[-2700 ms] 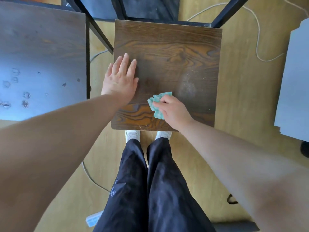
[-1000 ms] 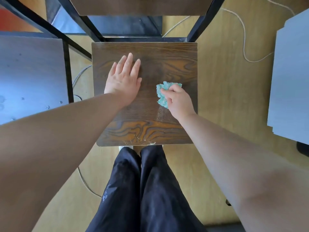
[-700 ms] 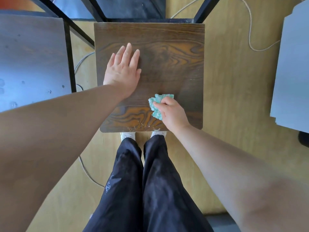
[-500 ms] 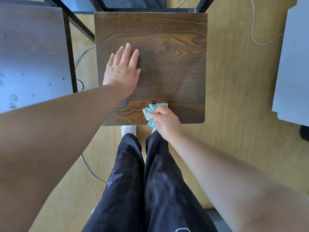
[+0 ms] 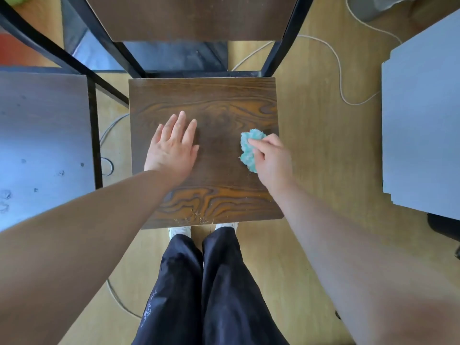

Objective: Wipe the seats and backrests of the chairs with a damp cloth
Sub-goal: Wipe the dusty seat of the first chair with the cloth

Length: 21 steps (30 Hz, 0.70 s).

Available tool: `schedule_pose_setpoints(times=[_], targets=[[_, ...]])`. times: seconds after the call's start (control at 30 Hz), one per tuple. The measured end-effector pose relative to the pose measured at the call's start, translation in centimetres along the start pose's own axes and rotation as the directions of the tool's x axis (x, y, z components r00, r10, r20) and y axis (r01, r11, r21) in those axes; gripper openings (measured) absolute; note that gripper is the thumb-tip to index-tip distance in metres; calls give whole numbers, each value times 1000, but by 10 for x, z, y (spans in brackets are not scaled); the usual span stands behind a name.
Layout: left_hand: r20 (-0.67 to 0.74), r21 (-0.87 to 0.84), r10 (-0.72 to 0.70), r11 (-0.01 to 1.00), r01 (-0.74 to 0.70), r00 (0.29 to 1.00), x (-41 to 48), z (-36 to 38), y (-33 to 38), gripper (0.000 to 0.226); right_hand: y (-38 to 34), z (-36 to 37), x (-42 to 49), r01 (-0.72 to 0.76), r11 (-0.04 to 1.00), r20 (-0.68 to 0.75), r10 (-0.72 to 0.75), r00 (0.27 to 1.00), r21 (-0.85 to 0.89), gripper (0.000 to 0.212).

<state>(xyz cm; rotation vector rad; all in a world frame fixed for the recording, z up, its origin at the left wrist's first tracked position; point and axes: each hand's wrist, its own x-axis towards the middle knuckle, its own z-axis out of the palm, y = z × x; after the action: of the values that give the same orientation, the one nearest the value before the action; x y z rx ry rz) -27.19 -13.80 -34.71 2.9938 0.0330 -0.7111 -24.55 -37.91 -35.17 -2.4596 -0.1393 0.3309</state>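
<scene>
Right hand (image 5: 272, 158) grips the cloth (image 5: 250, 150), a bunched turquoise wad, fingers curled over it and pressing it down on the seat (image 5: 211, 105) close to the right edge, about halfway back. Left hand (image 5: 173, 146) lies flat on the seat, fingers straight and together, palm down, left of centre, holding nothing. The two hands sit well apart, with dark wood grain bare between them. Crumbs (image 5: 199, 219) speckle the front edge of the seat, just above the shoes (image 5: 180, 230). Black trousers (image 5: 206, 282) fill the bottom of the view. Beyond the seat, the backrest (image 5: 189, 18) rises between black frame bars (image 5: 283, 36). To the left, just beside it, a second seat (image 5: 42, 135), glare washing over it and small spots scattered across it. A pale cable (image 5: 338, 68) loops over the floor (image 5: 311, 135) on the right, near a grey board (image 5: 423, 125).
</scene>
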Motion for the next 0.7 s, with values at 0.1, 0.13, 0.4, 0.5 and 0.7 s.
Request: schedule_pose_setpoints(times=[0.1, 0.13, 0.4, 0.5, 0.7], targets=[[-7, -10, -5, 1000, 5, 1000, 14, -5, 9, 60, 16, -25, 51, -118, 991, 0, 118, 993, 59, 27], [-10, -10, -4, 1000, 3, 1000, 19, -7, 12, 60, 21, -31, 65, -140, 988, 15, 140, 990, 58, 27], [-3, 7, 10, 1000, -10, 1000, 44, -10, 29, 60, 30, -32, 99, -173, 978, 225, 195, 955, -115, 58], [9, 5, 10, 1000, -10, 1000, 47, -9, 33, 60, 35, -25, 96, -103, 985, 203, 130, 970, -135, 47], [16, -10, 17, 1000, -16, 1000, 42, -14, 39, 60, 50, -11, 69, -6, 985, 210, 42, 977, -170, 48]])
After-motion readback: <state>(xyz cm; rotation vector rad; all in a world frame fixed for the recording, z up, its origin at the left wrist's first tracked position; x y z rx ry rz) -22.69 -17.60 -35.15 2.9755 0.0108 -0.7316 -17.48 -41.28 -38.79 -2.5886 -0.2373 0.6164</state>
